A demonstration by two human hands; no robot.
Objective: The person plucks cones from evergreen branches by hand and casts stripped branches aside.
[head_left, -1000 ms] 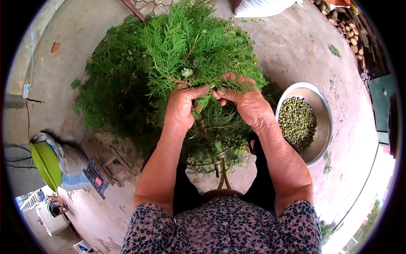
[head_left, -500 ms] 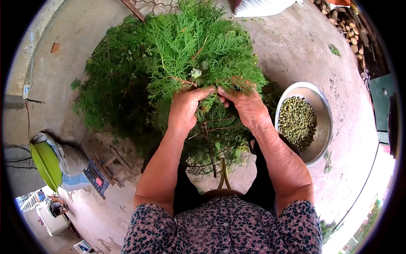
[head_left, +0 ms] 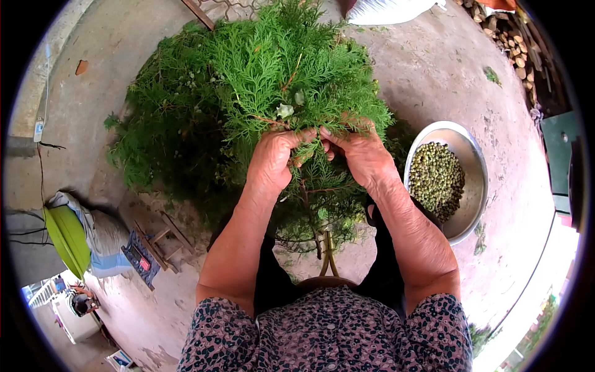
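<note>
A leafy green conifer branch (head_left: 266, 74) with flat, scaly sprays stands up in front of me. My left hand (head_left: 271, 160) is closed around part of it, thumb pointing inward. My right hand (head_left: 365, 155) pinches the same branch just beside it, and the two thumbs nearly meet. Foliage hides most of the fingertips. A pale green cone (head_left: 284, 110) shows just above the left thumb. To the right, a metal basin (head_left: 476, 186) contains many small green cones (head_left: 436, 180).
A heap of cut branches (head_left: 161, 124) lies on the concrete floor beyond my hands. Left are a wooden stool (head_left: 167, 239) and a lime-green basin (head_left: 65, 242) by a sack. A white sack (head_left: 390, 11) and stacked firewood (head_left: 515, 49) stand at the far right.
The branch and both hands have shifted only slightly. Both hands keep their grip, and the basin of cones looks the same.
</note>
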